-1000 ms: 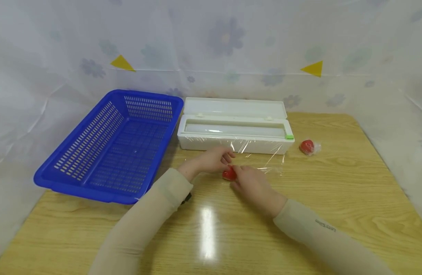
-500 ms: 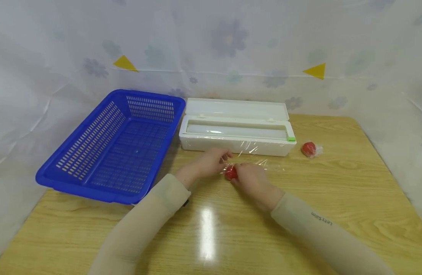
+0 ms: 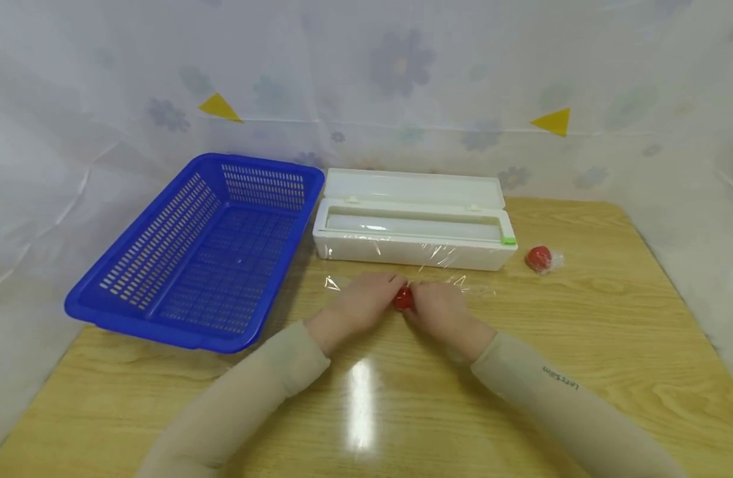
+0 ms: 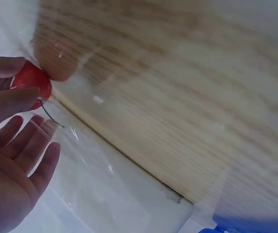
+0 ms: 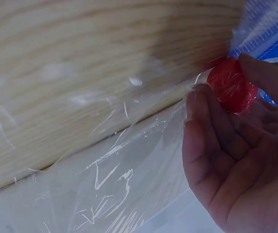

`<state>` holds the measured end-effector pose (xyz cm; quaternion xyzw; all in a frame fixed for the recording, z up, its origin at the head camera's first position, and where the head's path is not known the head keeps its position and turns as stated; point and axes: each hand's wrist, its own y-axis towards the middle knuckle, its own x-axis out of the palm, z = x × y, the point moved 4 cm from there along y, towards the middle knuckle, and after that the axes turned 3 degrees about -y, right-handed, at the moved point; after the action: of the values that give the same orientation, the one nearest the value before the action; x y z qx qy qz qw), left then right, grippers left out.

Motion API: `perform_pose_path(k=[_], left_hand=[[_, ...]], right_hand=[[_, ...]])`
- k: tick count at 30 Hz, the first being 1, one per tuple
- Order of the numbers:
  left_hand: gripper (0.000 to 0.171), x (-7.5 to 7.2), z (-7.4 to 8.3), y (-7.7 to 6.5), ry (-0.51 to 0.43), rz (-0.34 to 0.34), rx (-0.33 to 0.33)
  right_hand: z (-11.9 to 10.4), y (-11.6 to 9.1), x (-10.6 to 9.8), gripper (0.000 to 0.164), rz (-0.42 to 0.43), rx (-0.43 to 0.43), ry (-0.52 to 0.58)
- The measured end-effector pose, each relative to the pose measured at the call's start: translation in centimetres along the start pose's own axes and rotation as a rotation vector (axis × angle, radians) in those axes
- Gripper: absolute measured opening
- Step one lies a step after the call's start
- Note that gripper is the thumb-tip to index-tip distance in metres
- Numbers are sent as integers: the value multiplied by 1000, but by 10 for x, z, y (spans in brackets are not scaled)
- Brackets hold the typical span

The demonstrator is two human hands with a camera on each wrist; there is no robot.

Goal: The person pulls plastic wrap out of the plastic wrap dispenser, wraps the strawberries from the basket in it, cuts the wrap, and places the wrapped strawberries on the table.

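Currently pinching a small red round thing (image 5: 232,86) from both sides, just in front of the white box (image 3: 354,250): with thumb and forefinger of the left hand (image 3: 366,302), leaving the other fingers loosely spread, and with thumb and curled fingers of the right hand (image 3: 443,309). Cannot tell whether resting on the table (image 3: 581,345) or lifted just above. Could tear the clear film (image 5: 105,179) by pulling hard, or pierce it with the thin green strand (image 4: 52,116) if stiff. Could also lose grip by squeezing unevenly through slick plastic. Cannot make out any cut edge near the box, so might drag it along by tugging, or unspool more from the roll (image 3: 414,228) inside. Farther right, might set the second red thing (image 3: 539,259) rolling with a careless knock; to the left, might bump the blue basket (image 3: 157,337) with the left sleeve (image 3: 283,362).
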<state>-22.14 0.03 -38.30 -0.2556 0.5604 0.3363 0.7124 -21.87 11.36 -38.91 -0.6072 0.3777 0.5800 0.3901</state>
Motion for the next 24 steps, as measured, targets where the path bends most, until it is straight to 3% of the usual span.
perform_pose_path(k=[6, 12, 24], left_hand=[[19, 8, -9, 7, 20, -57, -45], [20, 8, -15, 7, -72, -33, -122], [18, 9, -20, 9, -151, 8, -148]], right_hand=[[1, 3, 1, 26, -40, 9, 12], [2, 3, -2, 27, -35, -17, 39], [4, 5, 1, 24, -59, -36, 70]])
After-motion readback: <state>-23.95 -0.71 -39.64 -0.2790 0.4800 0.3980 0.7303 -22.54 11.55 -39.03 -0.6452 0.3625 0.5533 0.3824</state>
